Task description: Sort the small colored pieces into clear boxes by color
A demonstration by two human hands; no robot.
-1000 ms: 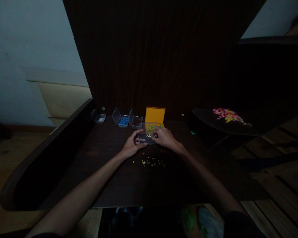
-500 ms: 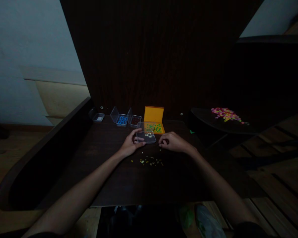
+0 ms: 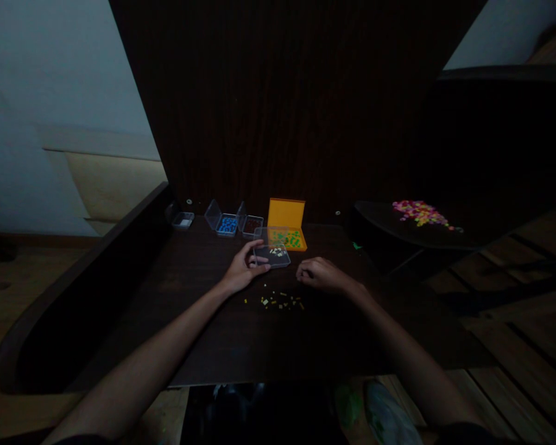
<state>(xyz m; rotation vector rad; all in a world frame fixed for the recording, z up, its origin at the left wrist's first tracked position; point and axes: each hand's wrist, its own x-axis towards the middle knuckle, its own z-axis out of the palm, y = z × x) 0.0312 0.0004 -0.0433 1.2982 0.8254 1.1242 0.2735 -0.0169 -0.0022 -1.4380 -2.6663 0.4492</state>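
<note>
A small clear plastic box (image 3: 275,255) with a few pale pieces inside lies on the dark table (image 3: 241,334). My left hand (image 3: 241,270) grips the box's left side with thumb and fingers. My right hand (image 3: 319,274) rests on the table to the right of the box, fingers curled, apart from it. Several tiny yellow and pale pieces (image 3: 280,301) are scattered on the table just in front of both hands. An open orange case (image 3: 286,226) with green and yellow bits stands right behind the clear box.
At the table's back stand a clear box of blue pieces (image 3: 227,225), a clear box of dark pieces (image 3: 252,225) and a small tray (image 3: 184,219). A pile of pink and yellow pieces (image 3: 419,212) lies on a dark surface at right. A raised dark rim (image 3: 97,266) borders the left.
My right hand has drawn back from the clear box toward me and to the right. My left hand stays on the box.
</note>
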